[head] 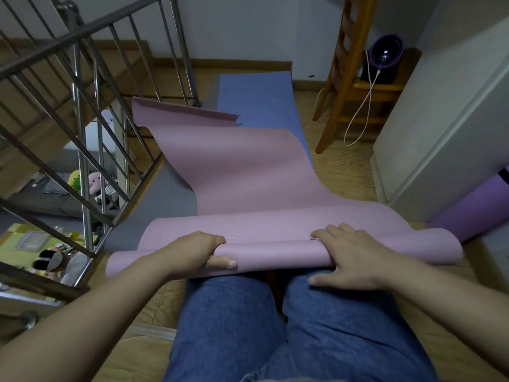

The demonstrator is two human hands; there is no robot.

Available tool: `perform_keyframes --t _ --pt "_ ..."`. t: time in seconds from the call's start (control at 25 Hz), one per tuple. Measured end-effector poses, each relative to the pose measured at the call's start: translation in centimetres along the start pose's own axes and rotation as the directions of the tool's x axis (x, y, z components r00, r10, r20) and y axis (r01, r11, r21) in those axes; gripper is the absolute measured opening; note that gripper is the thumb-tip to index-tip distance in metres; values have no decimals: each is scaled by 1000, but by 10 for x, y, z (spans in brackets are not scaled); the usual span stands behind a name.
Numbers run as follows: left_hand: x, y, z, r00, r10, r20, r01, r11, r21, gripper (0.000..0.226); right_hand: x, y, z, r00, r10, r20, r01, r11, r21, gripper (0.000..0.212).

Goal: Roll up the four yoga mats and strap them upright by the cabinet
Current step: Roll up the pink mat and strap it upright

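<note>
A pink yoga mat [234, 172] lies stretched out in front of my knees, its far end curled up. Its near end is folded over into a loose roll across my lap. My left hand [198, 250] grips that roll left of centre, thumb under the fold. My right hand [349, 257] presses on the roll right of centre, fingers spread over it. Under the pink mat lie a blue mat [259, 97] reaching to the far wall and a grey mat [162, 199] showing at the left. A rolled purple mat [476, 210] leans by the white cabinet [440, 128] on the right.
A steel stair railing [82, 119] runs along the left, with a drop to the floor below. A wooden ladder [344, 64] stands at the back right beside a low wooden stand with a purple fan [385, 53] and a white cable. My knees in blue jeans fill the foreground.
</note>
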State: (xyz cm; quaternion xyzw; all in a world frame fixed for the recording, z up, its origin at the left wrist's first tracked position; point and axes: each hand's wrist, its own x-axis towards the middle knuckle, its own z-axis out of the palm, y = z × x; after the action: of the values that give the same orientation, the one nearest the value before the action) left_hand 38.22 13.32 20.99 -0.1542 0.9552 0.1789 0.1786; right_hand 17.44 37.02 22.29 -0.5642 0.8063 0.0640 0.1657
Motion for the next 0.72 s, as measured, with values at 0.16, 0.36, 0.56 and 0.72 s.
perform_keyframes --t 0.16,0.36,0.56,0.72 --pt "6 -2 -7 998 -23 54 29 994 -102 73 6 3 2 989 5 -151 -11 999 -41 79" --pt "-5 14 35 914 159 -374 -14 932 362 66 43 23 -6 994 -57 89 43 987 153 57" --pt "0 5 27 947 62 -315 23 966 258 68 41 18 3 941 -145 -307 161 987 28 67" --pt "13 1 9 997 5 -76 10 981 192 79 35 6 24 911 -178 -373 115 976 -186 63"
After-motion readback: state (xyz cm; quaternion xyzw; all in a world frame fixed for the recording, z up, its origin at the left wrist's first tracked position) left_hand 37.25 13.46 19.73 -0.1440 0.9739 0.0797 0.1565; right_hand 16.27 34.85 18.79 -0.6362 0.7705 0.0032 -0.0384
